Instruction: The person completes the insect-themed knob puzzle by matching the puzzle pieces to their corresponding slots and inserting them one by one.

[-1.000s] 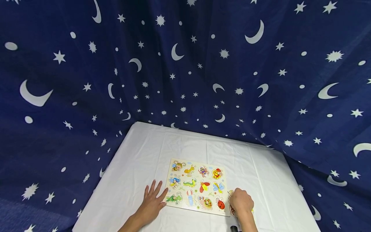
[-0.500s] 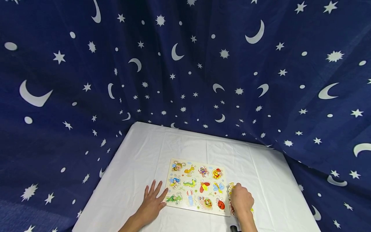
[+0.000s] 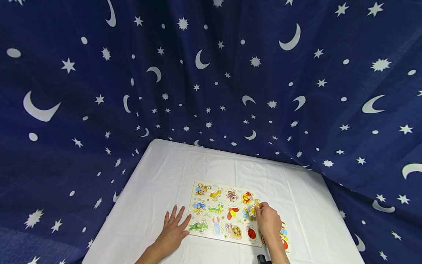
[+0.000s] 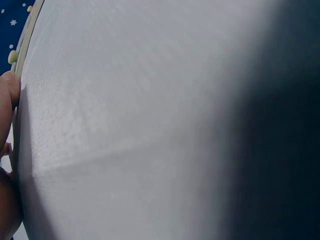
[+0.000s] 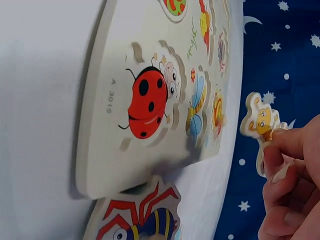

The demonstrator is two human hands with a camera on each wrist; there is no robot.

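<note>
My right hand (image 3: 268, 222) pinches a yellow insect puzzle piece (image 5: 261, 120) between thumb and fingers, raised over the right edge of the puzzle board (image 3: 211, 220). In the right wrist view the board shows a ladybug picture (image 5: 147, 107) inside a cut-out recess and a dragonfly picture (image 5: 196, 110) beyond it. My left hand (image 3: 170, 234) lies with spread fingers on the white cloth, its thumb at the board's left edge. Only parts of the left fingers (image 4: 7, 100) appear in the left wrist view. A spider puzzle piece (image 5: 145, 220) lies beside the board's corner.
More colourful puzzle pieces (image 3: 284, 234) lie right of the board, partly covered by my right hand and forearm. A black object (image 3: 261, 259) shows at the bottom by the right wrist. Dark blue star-and-moon curtains (image 3: 211, 73) surround the white-covered table (image 3: 211, 161).
My right hand has picked up the yellow insect piece from beside the board and moved it up and left over the board's edge. The left hand stays put.
</note>
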